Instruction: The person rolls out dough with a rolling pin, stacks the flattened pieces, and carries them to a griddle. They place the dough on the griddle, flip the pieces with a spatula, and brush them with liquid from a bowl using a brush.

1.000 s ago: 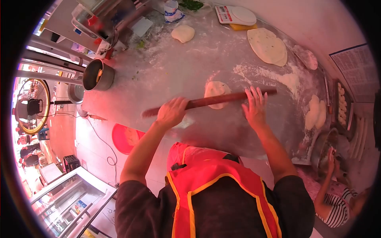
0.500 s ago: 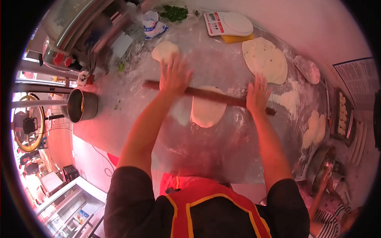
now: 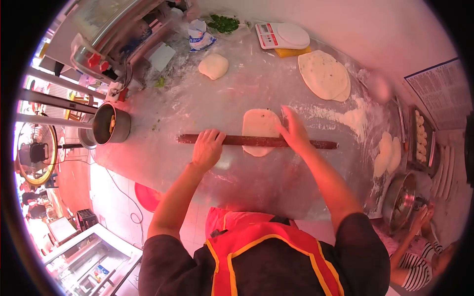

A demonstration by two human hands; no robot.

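Nearest to the camera is a red apron [image 3: 274, 232] with yellow edges, over a dark shirt. In front of it is a grey table [image 3: 232, 185], dusted with flour in several places. At the right side, another person in striped sleeves has both hands beside a metal bowl [image 3: 399, 201].

On the table, a long rolling pin [image 3: 256, 141], dark reddish brown, lies from left to right. The left hand [image 3: 208, 149] is closed over it, with bent fingers, on the left of the dough. The right hand [image 3: 295, 132] is wide, its fingers stretched forward past the pin and its thumb at the right edge of the dough; I cannot tell if the palm presses the pin.

The dough sheet [image 3: 260, 122] is at the middle of the table, under the pin. It is pale cream, flat and longer than wide, with rounded ends and a few dark specks near its far edge. The pin crosses its nearer part, and a short rounded end shows on the near side.

Farther away are a smaller dough piece [image 3: 213, 66], thick and smooth, and a large speckled flat dough [image 3: 324, 74]. Behind them stands a white scale [image 3: 291, 36].
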